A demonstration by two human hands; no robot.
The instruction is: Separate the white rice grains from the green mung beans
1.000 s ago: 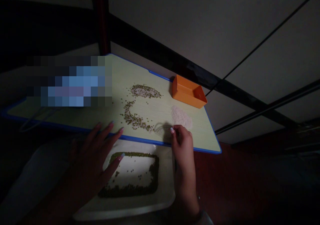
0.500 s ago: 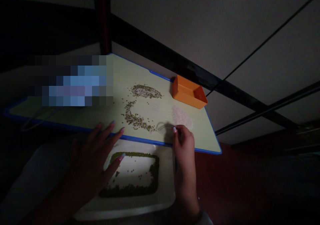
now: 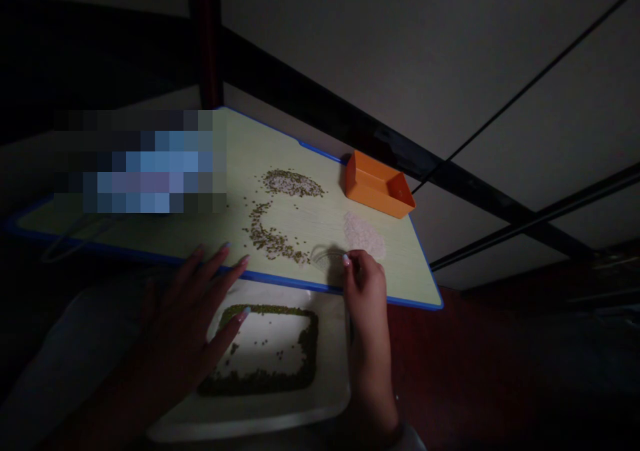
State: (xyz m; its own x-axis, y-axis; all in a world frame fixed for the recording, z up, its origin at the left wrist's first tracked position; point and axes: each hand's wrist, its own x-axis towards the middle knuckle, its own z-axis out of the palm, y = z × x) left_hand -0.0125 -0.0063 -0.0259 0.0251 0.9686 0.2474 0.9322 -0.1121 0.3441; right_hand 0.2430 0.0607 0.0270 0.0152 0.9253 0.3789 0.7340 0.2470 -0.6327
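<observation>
My right hand (image 3: 367, 276) is closed in a pinch at the table's near edge. What looks like the handle of a small mesh strainer (image 3: 324, 259) is in its fingers, and the strainer's round rim lies at the edge of a scattered curve of green beans and pale grains (image 3: 273, 243). Just beyond this hand is a heap of pale grains (image 3: 365, 232). With fingers spread, my left hand (image 3: 195, 311) hangs over the near left edge of a white tub (image 3: 327, 394) with green beans along its inner sides. It holds nothing.
A folding table (image 3: 240, 144) with a blue rim carries everything. Farther back lies a mixed heap of green beans and pale grains (image 3: 293, 183). An orange box (image 3: 375, 194) stands at the far right corner. A blurred-out bluish object (image 3: 160, 164) is on the left.
My right hand has shifted very slightly left, together with the strainer. My left hand and the heaps look the same.
</observation>
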